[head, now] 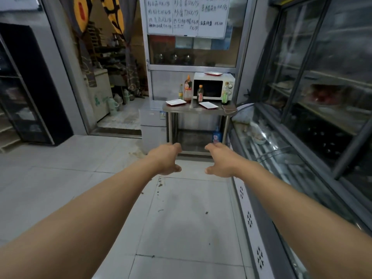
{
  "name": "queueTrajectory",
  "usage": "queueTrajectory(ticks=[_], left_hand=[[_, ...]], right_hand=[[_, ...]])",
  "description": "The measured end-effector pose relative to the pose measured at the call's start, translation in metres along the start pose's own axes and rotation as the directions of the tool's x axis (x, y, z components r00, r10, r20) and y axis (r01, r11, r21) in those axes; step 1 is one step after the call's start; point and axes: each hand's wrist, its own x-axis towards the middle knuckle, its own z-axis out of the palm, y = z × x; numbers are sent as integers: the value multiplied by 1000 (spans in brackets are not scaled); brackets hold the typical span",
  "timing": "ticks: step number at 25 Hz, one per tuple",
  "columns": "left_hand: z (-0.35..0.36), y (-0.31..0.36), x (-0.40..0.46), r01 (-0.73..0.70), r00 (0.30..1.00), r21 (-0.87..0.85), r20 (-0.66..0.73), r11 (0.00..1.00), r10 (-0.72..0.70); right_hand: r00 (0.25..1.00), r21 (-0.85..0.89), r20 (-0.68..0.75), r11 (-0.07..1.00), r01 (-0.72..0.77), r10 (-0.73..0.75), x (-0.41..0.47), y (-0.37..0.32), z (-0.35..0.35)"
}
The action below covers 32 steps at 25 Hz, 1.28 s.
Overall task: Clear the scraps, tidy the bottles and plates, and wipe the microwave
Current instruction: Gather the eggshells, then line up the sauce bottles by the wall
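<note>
Both arms reach straight out over the tiled floor (187, 208), well short of the work. The left hand (165, 160) and the right hand (220, 161) hang side by side with a gap between them, fingers loosely curled and thumbs turned inward, holding nothing.

At twelve o'clock from the hands, against the far wall, stands a steel bench (198, 110) on thin legs. The white microwave (214, 86) sits at the back of it, door closed, with a red-rimmed plate (213, 73) lying on its top. At nine o'clock from the microwave a tall orange-capped sauce bottle (187, 89) stands just beside a smaller green-labelled bottle (180, 92). A dark bottle with a red label (200, 94) stands in front of the microwave door, and a pale green bottle (225, 94) stands at the microwave's three o'clock corner. Two flat rectangular plates lie at the front of the bench: one with a red rim (175, 102) at the left end, one white (208, 105) nearer the middle. A brown cloth (229, 109) lies at the right end, hanging a little over the edge.

Under the bench a blue bottle (217, 135) stands on the lower shelf. A glass display case (281, 150) runs along the three o'clock side, and a whiteboard (187, 16) with handwriting hangs above the bench.
</note>
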Motion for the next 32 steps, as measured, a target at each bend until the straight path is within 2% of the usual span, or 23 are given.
queueTrajectory(ticks=[7,13,20,26,32], left_hand=[[0,-55,127,-43,999,-39,-3,998,43],[-13,-94,275,-8,1000,-45,-10,999,8],[-21,-141,407,16,1000,-85,-10,996,-17],[-18,-195,524,-39,999,-81,-14,996,38],[-30,-248,648,-114,994,-88,-8,990,113]], right_hand=[[1000,-11,-3,1000,-21,21,137,17,-6],[999,31,-27,999,-20,21,286,63,-31],[999,39,-14,999,-35,35,426,99,-51],[997,49,-35,997,-61,63,539,113,-56],[981,99,-84,981,-168,177,649,125,-67]])
